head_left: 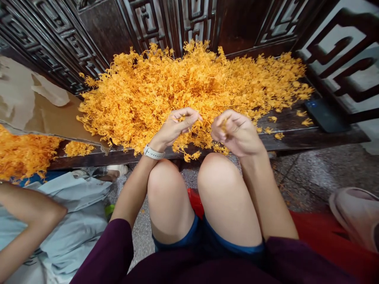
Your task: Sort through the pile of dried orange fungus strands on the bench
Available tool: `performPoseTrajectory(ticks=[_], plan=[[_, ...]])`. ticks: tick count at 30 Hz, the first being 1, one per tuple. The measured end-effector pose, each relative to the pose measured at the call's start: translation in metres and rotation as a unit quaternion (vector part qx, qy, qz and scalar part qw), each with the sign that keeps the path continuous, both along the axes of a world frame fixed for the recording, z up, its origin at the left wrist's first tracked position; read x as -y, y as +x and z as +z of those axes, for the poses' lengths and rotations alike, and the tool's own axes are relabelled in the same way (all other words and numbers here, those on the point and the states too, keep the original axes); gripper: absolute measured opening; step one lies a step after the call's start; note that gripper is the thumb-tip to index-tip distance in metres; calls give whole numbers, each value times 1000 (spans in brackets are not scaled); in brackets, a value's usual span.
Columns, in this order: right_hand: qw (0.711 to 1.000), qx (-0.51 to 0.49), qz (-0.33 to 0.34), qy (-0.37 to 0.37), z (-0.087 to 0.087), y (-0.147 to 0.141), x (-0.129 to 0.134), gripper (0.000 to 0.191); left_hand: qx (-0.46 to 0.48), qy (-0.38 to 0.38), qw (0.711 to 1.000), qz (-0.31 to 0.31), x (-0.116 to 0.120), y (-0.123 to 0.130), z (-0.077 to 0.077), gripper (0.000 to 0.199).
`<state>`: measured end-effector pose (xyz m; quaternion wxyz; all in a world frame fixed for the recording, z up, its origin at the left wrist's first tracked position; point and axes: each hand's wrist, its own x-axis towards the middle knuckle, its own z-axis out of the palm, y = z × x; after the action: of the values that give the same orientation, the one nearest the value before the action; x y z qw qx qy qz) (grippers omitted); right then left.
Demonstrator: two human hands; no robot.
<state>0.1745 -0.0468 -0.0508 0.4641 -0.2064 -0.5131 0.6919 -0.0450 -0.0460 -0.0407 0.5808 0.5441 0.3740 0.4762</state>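
A large heap of orange-yellow spidery pieces (142, 94), like small artificial flowers with thin stems, lies on a dark wooden bench (284, 126). My left hand (180, 124), with a pale watch strap (154, 152) at its wrist, is over the heap's front edge. Its thumb and fingers pinch together, and orange bits show between them. Close by on the right, my right hand (237, 132) is curled closed and slightly blurred. Something yellowish shows inside its fingers, most of it hidden. A small gap separates the two hands.
Torn cardboard (56, 106) stands at the left, beside another orange pile (26, 152). A co-worker's bent arm (32, 209) is at lower left. A dark phone (327, 114) lies on the bench's right end. Carved wooden panels (148, 19) rise behind; a pale shoe (355, 213) is at right.
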Motion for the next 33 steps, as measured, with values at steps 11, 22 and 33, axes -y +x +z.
performPoseTrajectory(ticks=[11,22,33], plan=[[998,12,0,65,-11,19,-24,23,-67,-28,995,-61,3,2,-2,62],[973,182,-110,94,-5,-11,-7,49,-88,-16,989,-119,3,7,-5,73],[987,112,-103,48,-1,-12,-6,39,-120,19,987,-108,-1,2,-7,50]])
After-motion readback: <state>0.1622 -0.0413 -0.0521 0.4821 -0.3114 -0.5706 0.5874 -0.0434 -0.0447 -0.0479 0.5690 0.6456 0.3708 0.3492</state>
